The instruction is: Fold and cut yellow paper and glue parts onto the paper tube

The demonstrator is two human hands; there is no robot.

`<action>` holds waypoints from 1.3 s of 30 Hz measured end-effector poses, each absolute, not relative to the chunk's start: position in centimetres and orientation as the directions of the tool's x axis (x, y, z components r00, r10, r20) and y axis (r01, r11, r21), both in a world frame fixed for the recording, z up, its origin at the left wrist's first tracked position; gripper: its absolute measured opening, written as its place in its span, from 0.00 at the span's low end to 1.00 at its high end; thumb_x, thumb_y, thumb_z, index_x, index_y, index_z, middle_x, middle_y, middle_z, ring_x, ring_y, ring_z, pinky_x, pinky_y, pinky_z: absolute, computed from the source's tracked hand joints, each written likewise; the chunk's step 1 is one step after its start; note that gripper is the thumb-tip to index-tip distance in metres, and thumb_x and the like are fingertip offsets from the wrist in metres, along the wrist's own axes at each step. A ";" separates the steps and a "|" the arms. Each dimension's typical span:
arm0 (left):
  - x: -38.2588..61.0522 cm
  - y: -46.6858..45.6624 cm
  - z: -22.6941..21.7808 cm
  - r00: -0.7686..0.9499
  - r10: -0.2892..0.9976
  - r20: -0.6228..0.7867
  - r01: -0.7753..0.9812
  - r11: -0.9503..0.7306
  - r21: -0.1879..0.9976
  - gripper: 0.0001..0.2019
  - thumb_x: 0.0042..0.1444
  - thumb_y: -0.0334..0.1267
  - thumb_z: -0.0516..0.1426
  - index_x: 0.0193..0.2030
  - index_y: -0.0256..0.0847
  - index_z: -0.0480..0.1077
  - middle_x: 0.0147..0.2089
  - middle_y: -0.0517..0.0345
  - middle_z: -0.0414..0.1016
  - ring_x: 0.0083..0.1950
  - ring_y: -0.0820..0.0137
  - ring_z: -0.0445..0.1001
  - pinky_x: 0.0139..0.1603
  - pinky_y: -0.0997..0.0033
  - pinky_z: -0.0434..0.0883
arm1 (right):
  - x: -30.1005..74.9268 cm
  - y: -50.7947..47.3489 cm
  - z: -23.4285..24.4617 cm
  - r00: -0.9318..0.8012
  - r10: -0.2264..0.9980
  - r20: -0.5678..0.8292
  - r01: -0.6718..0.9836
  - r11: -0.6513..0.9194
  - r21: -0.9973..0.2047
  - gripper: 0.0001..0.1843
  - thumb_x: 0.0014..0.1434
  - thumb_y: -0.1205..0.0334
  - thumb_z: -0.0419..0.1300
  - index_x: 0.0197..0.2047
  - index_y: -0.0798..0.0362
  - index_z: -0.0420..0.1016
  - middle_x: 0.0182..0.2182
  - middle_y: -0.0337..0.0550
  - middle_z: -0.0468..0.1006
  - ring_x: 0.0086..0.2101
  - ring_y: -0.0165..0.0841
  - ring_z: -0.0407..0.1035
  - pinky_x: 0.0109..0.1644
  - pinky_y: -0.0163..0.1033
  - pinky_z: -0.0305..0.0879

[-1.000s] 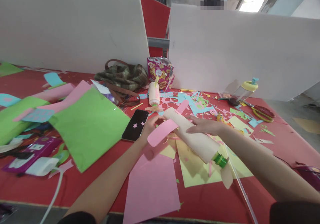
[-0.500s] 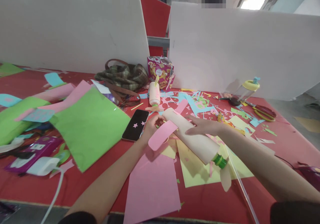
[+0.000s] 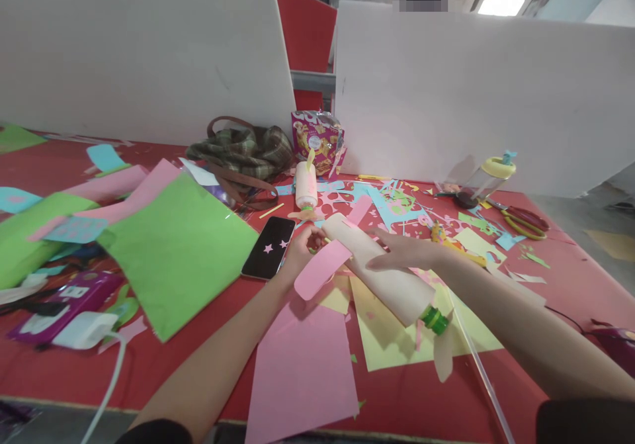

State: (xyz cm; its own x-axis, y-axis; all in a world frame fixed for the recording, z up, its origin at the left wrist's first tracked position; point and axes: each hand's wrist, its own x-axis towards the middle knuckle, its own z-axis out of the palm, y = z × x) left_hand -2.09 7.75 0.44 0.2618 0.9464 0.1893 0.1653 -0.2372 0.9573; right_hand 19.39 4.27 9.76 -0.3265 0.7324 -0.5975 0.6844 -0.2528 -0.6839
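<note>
A white paper-wrapped bottle (image 3: 391, 288) lies slantwise in front of me, its green cap (image 3: 435, 320) toward the lower right and a pale leaf-shaped piece hanging by the cap. Across its upper left part runs a pink paper strip (image 3: 322, 268) with rounded ends. My right hand (image 3: 409, 251) holds the bottle from above, thumb on the near face and fingers over the far side. Beside the bottle's upper left end, my left hand (image 3: 303, 245) is closed, its fingertips pinched together; what lies between them is mostly hidden.
A phone (image 3: 268, 249) with pink stars on it lies left of my left hand. Green (image 3: 183, 252), pink (image 3: 302, 371) and yellow sheets cover the red table. Farther back are a smaller wrapped bottle (image 3: 306, 186), paper scraps, a plaid bag (image 3: 248, 153) and scissors (image 3: 523, 222).
Both hands and the bottle stay almost in place. The leaf-shaped piece by the cap has swung slightly, and the view has shifted a little.
</note>
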 end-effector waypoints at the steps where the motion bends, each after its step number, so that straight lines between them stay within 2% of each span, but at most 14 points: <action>1: -2.1 7.8 0.3 0.264 0.946 0.187 0.159 -0.234 0.959 0.09 0.39 0.35 0.58 0.29 0.38 0.62 0.24 0.64 0.63 0.24 0.77 0.62 0.23 0.79 0.60 | 19.4 4.3 9.8 -0.321 0.736 -0.597 0.689 -0.251 -0.680 0.45 0.42 0.49 0.60 0.59 0.46 0.42 0.48 0.50 0.64 0.43 0.42 0.65 0.43 0.44 0.63; 10: -2.1 7.7 0.4 0.267 0.948 0.173 0.127 -0.212 0.969 0.07 0.41 0.36 0.56 0.26 0.38 0.61 0.25 0.63 0.64 0.24 0.77 0.63 0.24 0.78 0.61 | 19.1 4.1 9.6 -0.296 0.758 -0.581 0.727 -0.215 -0.652 0.42 0.42 0.47 0.60 0.57 0.46 0.47 0.47 0.49 0.66 0.41 0.43 0.66 0.40 0.44 0.63; 13: -2.0 7.8 0.3 0.249 0.954 0.164 0.129 -0.201 0.971 0.07 0.39 0.35 0.57 0.26 0.38 0.61 0.25 0.63 0.64 0.24 0.77 0.62 0.23 0.78 0.60 | 19.0 4.0 9.6 -0.262 0.777 -0.573 0.741 -0.218 -0.635 0.43 0.41 0.47 0.60 0.58 0.46 0.45 0.47 0.50 0.66 0.39 0.43 0.67 0.39 0.44 0.63; 16: -1.9 7.9 0.1 0.207 0.965 0.160 0.137 -0.190 0.972 0.08 0.38 0.34 0.57 0.26 0.39 0.61 0.24 0.64 0.63 0.24 0.77 0.62 0.23 0.78 0.61 | 19.1 3.9 9.5 -0.195 0.821 -0.536 0.778 -0.203 -0.594 0.45 0.40 0.44 0.60 0.58 0.45 0.45 0.48 0.50 0.65 0.40 0.44 0.66 0.39 0.46 0.62; 22: -2.2 8.1 0.1 0.069 0.979 0.194 0.163 -0.203 0.965 0.07 0.44 0.35 0.52 0.32 0.40 0.59 0.26 0.64 0.61 0.26 0.76 0.64 0.25 0.77 0.63 | 20.1 4.6 9.3 -0.044 0.912 -0.409 0.833 -0.192 -0.519 0.44 0.42 0.43 0.56 0.58 0.47 0.43 0.44 0.51 0.67 0.40 0.46 0.65 0.39 0.47 0.60; 28: -2.9 8.7 -0.3 -0.008 0.961 0.277 0.291 -0.263 0.920 0.06 0.48 0.35 0.51 0.35 0.40 0.58 0.31 0.61 0.62 0.32 0.74 0.66 0.34 0.75 0.65 | 21.1 5.6 7.5 0.069 0.940 -0.333 0.862 -0.224 -0.454 0.43 0.42 0.45 0.55 0.57 0.55 0.43 0.40 0.53 0.69 0.42 0.46 0.63 0.41 0.46 0.60; 32: -3.3 9.1 -0.3 -0.015 0.942 0.336 0.402 -0.302 0.864 0.06 0.49 0.35 0.50 0.35 0.41 0.58 0.33 0.60 0.64 0.33 0.73 0.68 0.35 0.74 0.66 | 21.5 5.9 6.3 0.136 0.938 -0.320 0.873 -0.266 -0.410 0.42 0.43 0.43 0.53 0.57 0.54 0.42 0.40 0.53 0.68 0.41 0.46 0.64 0.39 0.45 0.61; 37: -4.6 10.3 0.8 -0.012 0.922 0.388 0.603 -0.303 0.738 0.06 0.49 0.35 0.49 0.35 0.41 0.60 0.31 0.59 0.66 0.32 0.71 0.68 0.35 0.72 0.66 | 21.4 6.0 5.8 0.157 0.944 -0.290 0.883 -0.265 -0.386 0.43 0.45 0.41 0.49 0.57 0.58 0.40 0.42 0.60 0.67 0.43 0.51 0.63 0.40 0.49 0.59; 39: -5.6 11.3 1.3 0.011 0.919 0.393 0.696 -0.289 0.657 0.05 0.47 0.33 0.49 0.32 0.40 0.62 0.32 0.56 0.67 0.34 0.68 0.68 0.38 0.69 0.66 | 21.4 5.9 5.8 0.151 0.950 -0.274 0.887 -0.253 -0.386 0.43 0.46 0.40 0.48 0.57 0.59 0.41 0.42 0.61 0.67 0.45 0.51 0.62 0.42 0.49 0.58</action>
